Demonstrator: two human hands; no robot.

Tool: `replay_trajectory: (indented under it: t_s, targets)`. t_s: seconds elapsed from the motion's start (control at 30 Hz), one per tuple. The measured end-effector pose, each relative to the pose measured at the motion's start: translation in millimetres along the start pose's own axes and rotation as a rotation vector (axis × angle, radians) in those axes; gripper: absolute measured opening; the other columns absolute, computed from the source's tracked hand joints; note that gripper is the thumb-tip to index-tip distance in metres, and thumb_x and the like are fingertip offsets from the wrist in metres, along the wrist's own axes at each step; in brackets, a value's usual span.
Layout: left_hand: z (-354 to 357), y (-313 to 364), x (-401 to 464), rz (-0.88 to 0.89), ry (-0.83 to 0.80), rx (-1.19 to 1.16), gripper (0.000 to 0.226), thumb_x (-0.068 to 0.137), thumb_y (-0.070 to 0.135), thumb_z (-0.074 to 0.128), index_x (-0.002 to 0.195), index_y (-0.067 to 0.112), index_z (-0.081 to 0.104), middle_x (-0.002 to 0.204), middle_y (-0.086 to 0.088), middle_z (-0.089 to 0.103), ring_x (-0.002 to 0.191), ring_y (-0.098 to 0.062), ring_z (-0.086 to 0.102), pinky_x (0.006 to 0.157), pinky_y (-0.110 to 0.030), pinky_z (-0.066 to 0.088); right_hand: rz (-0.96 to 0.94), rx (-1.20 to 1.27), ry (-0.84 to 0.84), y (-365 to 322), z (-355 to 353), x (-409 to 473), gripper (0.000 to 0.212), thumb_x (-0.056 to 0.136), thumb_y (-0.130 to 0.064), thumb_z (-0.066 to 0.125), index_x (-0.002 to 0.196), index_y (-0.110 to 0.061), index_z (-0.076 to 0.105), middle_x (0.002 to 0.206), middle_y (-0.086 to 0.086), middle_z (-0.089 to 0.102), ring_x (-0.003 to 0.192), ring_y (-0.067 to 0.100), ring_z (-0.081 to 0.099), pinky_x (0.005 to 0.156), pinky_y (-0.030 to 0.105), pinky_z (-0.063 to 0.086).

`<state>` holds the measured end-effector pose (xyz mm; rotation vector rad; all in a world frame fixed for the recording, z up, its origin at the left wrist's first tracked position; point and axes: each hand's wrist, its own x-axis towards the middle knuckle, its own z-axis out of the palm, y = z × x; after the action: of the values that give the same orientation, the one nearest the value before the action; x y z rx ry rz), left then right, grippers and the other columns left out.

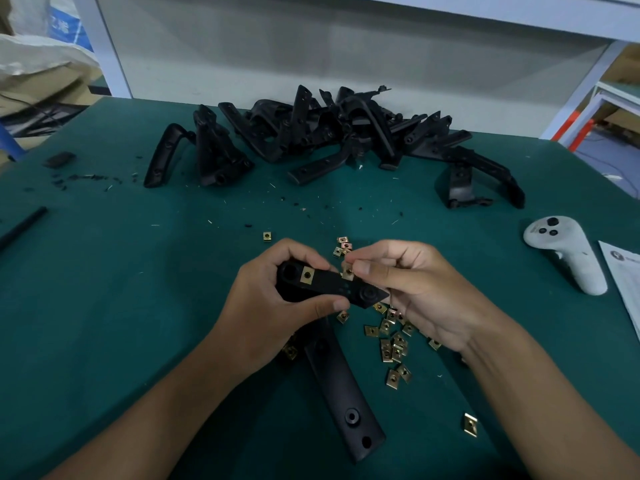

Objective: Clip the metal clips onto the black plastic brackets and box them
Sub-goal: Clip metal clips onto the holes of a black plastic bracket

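Green table (104, 306): bracket pile (329, 133), loose clips (394, 341), controller (568, 251), paper (623, 278).

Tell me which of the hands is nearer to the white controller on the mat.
Right. The right hand, pinching a metal clip at the bracket, sits closer to the white controller at the mat's right edge. The left hand grips the bracket farther left.

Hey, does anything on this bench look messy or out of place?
Yes: black plastic shavings litter the green mat, and a white handheld controller, no assembly part, lies at right. Loose metal clips are scattered, not contained.
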<state>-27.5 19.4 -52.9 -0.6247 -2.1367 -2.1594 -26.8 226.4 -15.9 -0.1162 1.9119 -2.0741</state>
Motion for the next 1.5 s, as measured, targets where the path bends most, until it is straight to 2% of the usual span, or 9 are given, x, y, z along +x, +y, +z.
replay_trajectory:
  t_s: [0.23,0.37,0.5,0.63,0.77,0.93,1.17,1.37,1.5]
  targets:
    - [-1,1,0,-0.038,-0.027,-0.020,0.036,0.066,0.029,0.095,0.088,0.033,0.067,0.091,0.005,0.074,0.082,-0.008,0.070,0.074,-0.015,0.054,-0.046,-0.111,0.031,1,2,-2,0.020,0.076,-0.031,0.081,0.095,-0.024,0.082,0.093,0.006,0.078,0.087,0.027,0.067,0.082,0.030,0.054]
    - [-1,-1,2,-0.052,-0.032,-0.084,0.035,0.066,0.017,0.091,0.088,0.029,0.066,0.103,0.004,0.075,0.095,-0.012,0.071,0.080,-0.019,0.055,-0.122,-0.228,0.033,1,-2,-2,0.020,0.088,-0.036,0.071,0.102,-0.026,0.081,0.106,0.015,0.076,0.105,0.043,0.066,0.099,0.057,0.048]
    - [-3,-2,3,-0.059,-0.040,-0.136,0.034,0.068,0.020,0.089,0.092,0.026,0.066,0.116,0.003,0.073,0.107,-0.015,0.071,0.085,-0.020,0.055,-0.231,-0.377,0.055,2,-1,-4,0.024,0.090,-0.045,0.066,0.105,-0.032,0.080,0.101,0.015,0.076,0.101,0.025,0.073,0.093,0.033,0.057]
    - [-5,0,4,-0.053,-0.004,-0.068,0.038,0.071,0.032,0.088,0.102,0.033,0.067,0.118,0.006,0.074,0.114,-0.014,0.068,0.096,-0.030,0.054,-0.427,-0.627,0.132,10,4,-5,0.033,0.086,-0.053,0.070,0.108,-0.030,0.079,0.094,-0.007,0.074,0.083,0.021,0.067,0.073,0.034,0.055]
    - [-4,0,4,-0.067,0.040,-0.078,0.038,0.070,0.024,0.089,0.101,0.024,0.067,0.115,0.004,0.075,0.114,-0.015,0.068,0.100,-0.037,0.051,-0.598,-0.729,0.198,14,7,-4,0.038,0.082,-0.053,0.076,0.113,-0.031,0.074,0.108,-0.017,0.075,0.097,0.013,0.071,0.074,0.039,0.055]
    - [-3,2,5,-0.071,0.045,-0.205,0.039,0.068,0.008,0.086,0.101,0.006,0.065,0.110,0.000,0.077,0.105,-0.014,0.073,0.083,-0.017,0.056,-0.613,-0.650,0.291,19,8,-2,0.046,0.077,-0.059,0.080,0.114,-0.039,0.063,0.105,-0.021,0.075,0.095,0.023,0.072,0.074,0.048,0.055]
    - [-5,1,6,-0.056,0.046,-0.211,0.036,0.064,0.015,0.089,0.092,0.029,0.072,0.110,-0.001,0.076,0.104,-0.017,0.073,0.086,-0.021,0.055,-0.595,-0.628,0.258,20,11,-2,0.045,0.079,-0.057,0.079,0.114,-0.036,0.060,0.106,-0.022,0.075,0.098,0.023,0.071,0.084,0.043,0.053]
    - [-3,1,5,-0.091,0.037,-0.299,0.030,0.067,0.004,0.084,0.093,0.008,0.069,0.109,-0.004,0.077,0.101,-0.018,0.074,0.080,-0.020,0.058,-0.656,-0.621,0.326,23,13,-3,0.037,0.078,-0.049,0.083,0.108,-0.034,0.065,0.104,-0.020,0.076,0.096,0.022,0.073,0.077,0.046,0.056]
    - [-3,1,5,-0.105,0.037,-0.286,0.028,0.067,0.004,0.082,0.092,0.007,0.069,0.106,-0.003,0.078,0.095,-0.014,0.075,0.078,-0.018,0.057,-0.659,-0.671,0.328,23,13,-4,0.031,0.080,-0.047,0.080,0.106,-0.033,0.069,0.103,-0.022,0.076,0.093,0.012,0.074,0.078,0.031,0.057]
